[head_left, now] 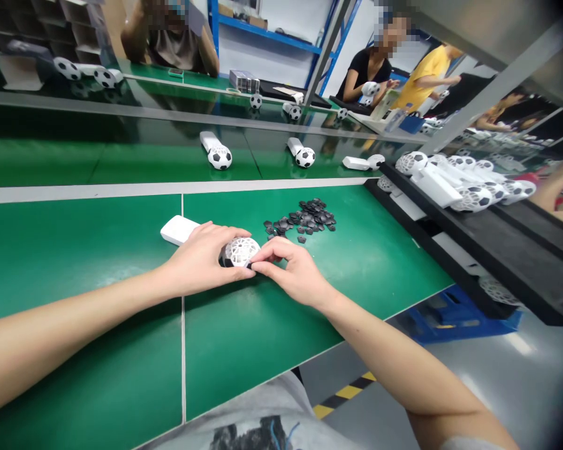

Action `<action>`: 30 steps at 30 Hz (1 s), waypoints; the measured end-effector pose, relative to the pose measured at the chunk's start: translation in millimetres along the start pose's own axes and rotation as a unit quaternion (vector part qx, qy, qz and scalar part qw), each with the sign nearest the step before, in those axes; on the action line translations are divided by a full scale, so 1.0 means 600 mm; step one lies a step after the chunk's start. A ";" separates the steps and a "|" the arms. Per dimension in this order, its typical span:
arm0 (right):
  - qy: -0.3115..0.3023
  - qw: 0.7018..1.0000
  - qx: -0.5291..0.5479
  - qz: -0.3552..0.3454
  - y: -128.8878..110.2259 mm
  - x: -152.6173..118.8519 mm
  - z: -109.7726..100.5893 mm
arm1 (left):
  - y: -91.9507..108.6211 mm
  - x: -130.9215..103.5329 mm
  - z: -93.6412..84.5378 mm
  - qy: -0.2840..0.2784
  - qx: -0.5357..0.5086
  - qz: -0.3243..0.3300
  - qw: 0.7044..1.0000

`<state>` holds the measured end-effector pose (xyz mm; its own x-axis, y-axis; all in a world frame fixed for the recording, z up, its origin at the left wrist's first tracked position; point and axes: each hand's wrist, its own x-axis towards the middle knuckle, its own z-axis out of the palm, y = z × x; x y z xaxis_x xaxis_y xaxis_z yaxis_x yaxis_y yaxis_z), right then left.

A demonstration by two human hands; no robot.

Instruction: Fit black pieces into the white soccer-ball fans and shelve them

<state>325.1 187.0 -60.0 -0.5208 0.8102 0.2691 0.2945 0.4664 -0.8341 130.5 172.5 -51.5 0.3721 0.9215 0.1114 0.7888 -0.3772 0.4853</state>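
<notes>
On the green table, my left hand is wrapped round a white lattice ball with some black patches. A white handle joined to the ball sticks out to the left from under that hand. My right hand pinches at the ball's right side, its thumb and forefinger closed on a small black piece that touches the ball. Just beyond my right hand lies a loose pile of black pentagonal pieces.
Finished-looking ball-and-handle units stand on the green belt ahead. Black trays with several white units jut out at the right, above a blue crate. Other people sit or stand across the line.
</notes>
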 end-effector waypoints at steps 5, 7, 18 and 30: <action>0.003 0.998 0.046 0.041 0.005 0.005 0.005 | 0.003 0.002 0.001 0.012 0.002 0.001 1.000; -0.008 0.996 0.067 0.065 0.007 0.004 0.006 | 0.004 0.002 0.002 0.015 -0.001 0.003 1.000; -0.006 0.993 0.092 0.079 0.010 0.004 0.017 | 0.002 0.002 0.002 -0.001 -0.071 0.017 0.997; 0.115 0.985 -0.117 0.060 0.078 -0.002 -0.084 | -0.011 -0.016 -0.012 -0.037 -0.050 0.026 0.998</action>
<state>380.1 226.1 -75.0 -0.2847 0.9105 0.2999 0.5329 0.4104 -0.7400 118.5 167.0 -49.7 0.4495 0.8899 0.0773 0.7161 -0.4107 0.5644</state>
